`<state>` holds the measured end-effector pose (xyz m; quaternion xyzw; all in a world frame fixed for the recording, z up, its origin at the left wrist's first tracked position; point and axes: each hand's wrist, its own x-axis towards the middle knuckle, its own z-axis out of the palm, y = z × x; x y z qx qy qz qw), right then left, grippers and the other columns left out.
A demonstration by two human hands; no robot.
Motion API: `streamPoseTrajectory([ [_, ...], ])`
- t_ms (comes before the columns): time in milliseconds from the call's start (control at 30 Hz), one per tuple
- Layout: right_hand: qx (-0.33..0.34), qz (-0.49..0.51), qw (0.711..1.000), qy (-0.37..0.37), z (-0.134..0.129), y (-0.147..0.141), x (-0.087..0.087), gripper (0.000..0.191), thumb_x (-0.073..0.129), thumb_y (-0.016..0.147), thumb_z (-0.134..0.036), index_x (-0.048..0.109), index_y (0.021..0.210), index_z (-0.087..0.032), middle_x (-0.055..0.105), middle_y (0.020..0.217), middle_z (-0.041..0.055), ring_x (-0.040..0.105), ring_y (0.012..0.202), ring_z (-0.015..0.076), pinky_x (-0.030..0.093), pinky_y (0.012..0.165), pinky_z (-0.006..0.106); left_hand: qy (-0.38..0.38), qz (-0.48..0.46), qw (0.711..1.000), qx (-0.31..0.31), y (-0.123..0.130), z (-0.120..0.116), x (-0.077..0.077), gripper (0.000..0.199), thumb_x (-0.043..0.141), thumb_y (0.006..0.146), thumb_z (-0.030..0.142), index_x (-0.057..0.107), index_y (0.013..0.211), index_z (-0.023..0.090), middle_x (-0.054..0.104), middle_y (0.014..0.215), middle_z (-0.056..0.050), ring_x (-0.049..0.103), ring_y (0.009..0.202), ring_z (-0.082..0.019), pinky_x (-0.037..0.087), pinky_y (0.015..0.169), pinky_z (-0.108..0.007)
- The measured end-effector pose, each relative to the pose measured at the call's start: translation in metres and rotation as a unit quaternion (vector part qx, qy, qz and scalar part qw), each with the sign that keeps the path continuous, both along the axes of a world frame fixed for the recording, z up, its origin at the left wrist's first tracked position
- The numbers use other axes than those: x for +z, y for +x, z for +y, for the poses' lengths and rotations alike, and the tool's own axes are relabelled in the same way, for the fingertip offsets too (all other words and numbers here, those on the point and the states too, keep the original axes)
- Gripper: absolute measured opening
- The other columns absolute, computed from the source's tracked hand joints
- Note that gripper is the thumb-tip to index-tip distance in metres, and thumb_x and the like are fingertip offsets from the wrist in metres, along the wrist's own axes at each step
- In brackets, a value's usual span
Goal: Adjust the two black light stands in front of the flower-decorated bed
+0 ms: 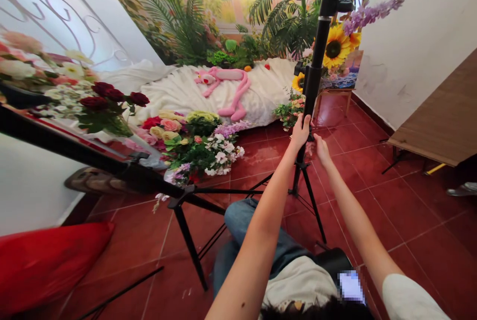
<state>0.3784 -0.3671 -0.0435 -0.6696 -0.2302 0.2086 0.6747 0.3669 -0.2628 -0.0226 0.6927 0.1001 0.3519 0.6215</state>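
A black tripod stand (315, 64) rises upright in front of me, its legs spread on the red tiled floor. My left hand (300, 132) is wrapped round the lower part of its pole. Just to the right, beside a knob on the same pole, is my right hand (320, 148); its fingers are partly hidden and small, so their grip cannot be made out. A second black stand (149, 180) slants across the left side, near my bent knees.
Flower bunches (208, 146) and a white-draped platform (164, 94) with a pink plush toy (238, 92) lie ahead. A red bag (48, 260) is at lower left. On the right stands a brown board (439, 116); sunflowers (335, 47) are behind the pole.
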Motion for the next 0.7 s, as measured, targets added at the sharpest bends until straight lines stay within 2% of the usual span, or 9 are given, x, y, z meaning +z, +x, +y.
streamPoseTrajectory([
  [67, -0.02, 0.077, 0.995, 0.068, 0.009, -0.005, -0.007, 0.057, 0.033, 0.088, -0.073, 0.046, 0.063, -0.023, 0.052, 0.048, -0.0009, 0.042, 0.038, 0.0105, 0.034, 0.042, 0.023, 0.0, 0.007, 1.0, 0.001, -0.001, -0.001, 0.001, 0.053, 0.039, 0.091, 0.072, 0.05, 0.078, 0.021, 0.056, 0.074, 0.0, 0.05, 0.064, -0.011, 0.043, 0.067, -0.023],
  [167, -0.037, 0.13, 0.983, 0.125, 0.018, -0.011, -0.01, 0.052, 0.035, 0.09, -0.069, 0.042, 0.064, -0.024, 0.046, 0.046, -0.0041, 0.036, 0.036, 0.0091, 0.03, 0.039, 0.022, 0.004, 0.008, 1.0, 0.004, -0.001, -0.001, 0.001, 0.055, 0.038, 0.091, 0.073, 0.05, 0.078, 0.021, 0.056, 0.074, 0.0, 0.049, 0.064, -0.011, 0.043, 0.067, -0.024],
  [333, -0.036, 0.194, 0.948, 0.25, 0.023, -0.028, -0.002, 0.039, 0.039, 0.093, -0.053, 0.043, 0.068, -0.023, 0.035, 0.048, -0.0084, 0.02, 0.036, 0.007, 0.024, 0.038, 0.02, 0.012, -0.004, 1.0, 0.004, -0.003, -0.001, 0.001, 0.055, 0.037, 0.091, 0.073, 0.051, 0.079, 0.022, 0.059, 0.079, -0.002, 0.054, 0.07, -0.012, 0.045, 0.073, -0.026],
  [400, -0.042, 0.208, 0.937, 0.276, 0.024, -0.033, 0.001, 0.035, 0.037, 0.093, -0.05, 0.042, 0.07, -0.024, 0.033, 0.05, -0.0088, 0.018, 0.038, 0.0081, 0.024, 0.038, 0.02, 0.018, -0.004, 1.0, -0.001, -0.004, 0.0, 0.002, 0.055, 0.037, 0.091, 0.073, 0.052, 0.08, 0.022, 0.059, 0.08, -0.002, 0.054, 0.071, -0.012, 0.046, 0.075, -0.026],
  [467, -0.027, 0.21, 0.945, 0.25, 0.02, -0.035, 0.0, 0.036, 0.037, 0.091, -0.055, 0.04, 0.071, -0.025, 0.033, 0.051, -0.0085, 0.021, 0.039, 0.0091, 0.024, 0.038, 0.021, 0.019, 0.004, 1.0, -0.004, -0.006, 0.0, 0.003, 0.055, 0.036, 0.092, 0.073, 0.052, 0.08, 0.021, 0.059, 0.081, -0.002, 0.054, 0.072, -0.012, 0.046, 0.075, -0.026],
  [567, -0.014, 0.162, 0.977, 0.135, 0.007, -0.03, -0.006, 0.045, 0.039, 0.085, -0.069, 0.035, 0.071, -0.026, 0.038, 0.053, -0.0074, 0.028, 0.04, 0.0099, 0.025, 0.04, 0.023, 0.01, 0.024, 0.999, -0.019, -0.009, 0.002, 0.006, 0.057, 0.036, 0.091, 0.074, 0.051, 0.08, 0.02, 0.056, 0.078, -0.001, 0.051, 0.069, -0.01, 0.046, 0.073, -0.024],
  [633, -0.063, 0.049, 0.996, 0.038, -0.007, -0.025, -0.006, 0.05, 0.041, 0.082, -0.075, 0.035, 0.073, -0.026, 0.044, 0.055, -0.0058, 0.037, 0.043, 0.0114, 0.031, 0.044, 0.024, 0.004, 0.033, 0.999, -0.036, -0.01, 0.002, 0.006, 0.058, 0.037, 0.089, 0.076, 0.051, 0.079, 0.02, 0.054, 0.077, -0.001, 0.05, 0.067, -0.01, 0.045, 0.069, -0.024],
  [700, -0.13, -0.119, 0.982, -0.073, -0.02, -0.02, 0.001, 0.051, 0.047, 0.081, -0.076, 0.041, 0.077, -0.026, 0.053, 0.06, -0.0032, 0.048, 0.051, 0.0142, 0.037, 0.052, 0.026, 0.001, 0.032, 0.998, -0.046, -0.011, 0.003, 0.006, 0.059, 0.037, 0.088, 0.076, 0.052, 0.08, 0.02, 0.054, 0.078, -0.001, 0.051, 0.067, -0.01, 0.046, 0.069, -0.024],
])
